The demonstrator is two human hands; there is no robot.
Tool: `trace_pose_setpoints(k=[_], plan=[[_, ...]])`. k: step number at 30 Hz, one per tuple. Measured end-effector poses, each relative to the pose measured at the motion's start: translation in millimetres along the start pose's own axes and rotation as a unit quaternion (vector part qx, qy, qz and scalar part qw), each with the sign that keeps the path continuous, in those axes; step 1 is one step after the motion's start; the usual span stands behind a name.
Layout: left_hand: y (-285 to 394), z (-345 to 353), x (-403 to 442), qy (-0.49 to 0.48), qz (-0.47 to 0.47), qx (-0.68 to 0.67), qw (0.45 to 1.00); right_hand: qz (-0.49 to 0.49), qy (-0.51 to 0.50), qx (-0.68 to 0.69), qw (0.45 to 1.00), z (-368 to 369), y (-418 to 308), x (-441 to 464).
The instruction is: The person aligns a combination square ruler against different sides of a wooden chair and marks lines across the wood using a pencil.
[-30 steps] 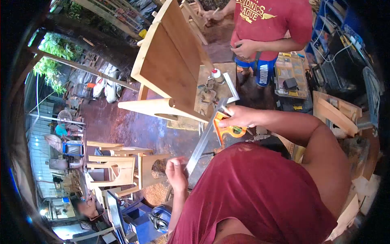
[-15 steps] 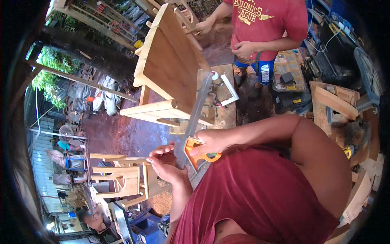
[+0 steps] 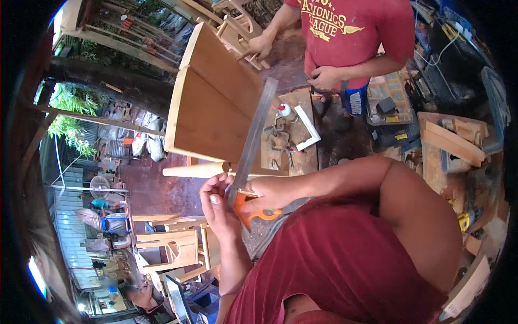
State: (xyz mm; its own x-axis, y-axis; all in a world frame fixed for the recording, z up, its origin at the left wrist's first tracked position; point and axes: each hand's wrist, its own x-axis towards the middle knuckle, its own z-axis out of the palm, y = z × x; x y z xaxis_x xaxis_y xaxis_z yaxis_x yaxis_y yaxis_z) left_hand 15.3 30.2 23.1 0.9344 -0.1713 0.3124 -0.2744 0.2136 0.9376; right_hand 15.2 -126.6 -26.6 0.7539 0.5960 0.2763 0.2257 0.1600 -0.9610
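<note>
A: What do we have in hand?
B: One square (image 3: pixel 250 146), mid-frame: orange head (image 3: pixel 244 217), steel blade (image 3: pixel 262 110) slanting toward the top. Right hand (image 3: pixel 272 191): wrapped round the head. Left hand (image 3: pixel 218 208): fingers half curled by the blade's lower end; whether they pinch it, we cannot tell.
A: Our handling notes?
B: In our judgement: firm grip on the head, left fingers light, blade untwisted, its tip guarded from knocks.
A: Surface and room?
B: Bench (image 3: pixel 306 163), mid-frame, wooden: one bottle (image 3: pixel 286 112), one white angle (image 3: pixel 309 131), assorted metal pieces (image 3: pixel 278 141). Panel (image 3: pixel 216 110), upper middle. Chairs (image 3: pixel 175 248), lower left. Foliage (image 3: pixel 73 108), upper left. Co-worker (image 3: pixel 345 35), top, right of centre. Tool case (image 3: pixel 389 97), upper right.
</note>
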Motion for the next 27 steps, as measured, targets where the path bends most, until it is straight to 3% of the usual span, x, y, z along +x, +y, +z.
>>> trace_pose_setpoints(k=[1, 2, 4, 7, 10, 12, 14, 15, 16, 17, 18, 20, 21, 23, 27], plan=[[0.8, 6.2, 3.9, -0.035, -0.025, 0.059, 0.997, -0.101, 0.099, -0.124, 0.982, -10.0, 3.0, 5.9], [2.6, 12.2, 8.7, -0.07, -0.05, 0.118, 0.989, -0.104, 0.097, -0.121, 0.982, -21.9, 1.6, 10.4], [7.6, 20.6, 26.2, -0.07, -0.066, 0.198, 0.976, 0.008, 0.055, 0.009, 0.998, -46.2, -8.9, 18.5], [31.9, 46.2, 61.5, -0.077, -0.094, 0.297, 0.947, -0.028, 0.08, 0.047, 0.995, -71.3, -19.8, 35.0], [50.5, 50.0, 104.8, -0.085, -0.083, 0.469, 0.875, -0.059, 0.118, 0.08, 0.988, -96.9, -36.4, 60.7], [80.6, 81.7, 134.2, -0.064, -0.124, 0.516, 0.845, -0.08, 0.124, 0.12, 0.982, -109.0, -45.2, 87.8], [105.0, 92.0, 169.0, -0.072, -0.105, 0.619, 0.775, -0.233, 0.137, 0.208, 0.94, -120.4, -48.8, 119.9], [110.1, 85.4, 186.8, -0.044, -0.071, 0.641, 0.763, -0.235, 0.126, 0.213, 0.94, -130.2, -57.9, 123.2], [128.2, 105.4, 206.3, -0.089, -0.077, 0.685, 0.719, -0.237, 0.113, 0.248, 0.932, -142.3, -72.0, 124.2], [125.6, 84.1, 232.8, -0.147, 0.008, 0.623, 0.769, -0.238, 0.101, 0.284, 0.923, -150.9, -79.5, 125.4], [140.2, 90.0, 258.5, -0.159, -0.043, 0.718, 0.676, -0.236, 0.094, 0.291, 0.922, -155.9, -74.3, 127.2], [142.4, 116.5, 286.7, -0.195, -0.062, 0.674, 0.71, -0.108, 0.059, 0.282, 0.951, -165.1, -52.2, 121.7], [140.1, 126.6, 301.0, -0.193, -0.061, 0.728, 0.655, -0.1, 0.051, 0.273, 0.955, -166.2, -40.0, 105.5], [124.6, 127.5, 334.8, -0.229, -0.057, 0.721, 0.652, -0.08, -0.015, 0.289, 0.954, -161.4, 5.2, 82.1], [93.8, 129.9, 370.4, -0.271, -0.034, 0.758, 0.593, 0.046, 0.013, 0.256, 0.966, -152.4, 85.0, 28.3]])
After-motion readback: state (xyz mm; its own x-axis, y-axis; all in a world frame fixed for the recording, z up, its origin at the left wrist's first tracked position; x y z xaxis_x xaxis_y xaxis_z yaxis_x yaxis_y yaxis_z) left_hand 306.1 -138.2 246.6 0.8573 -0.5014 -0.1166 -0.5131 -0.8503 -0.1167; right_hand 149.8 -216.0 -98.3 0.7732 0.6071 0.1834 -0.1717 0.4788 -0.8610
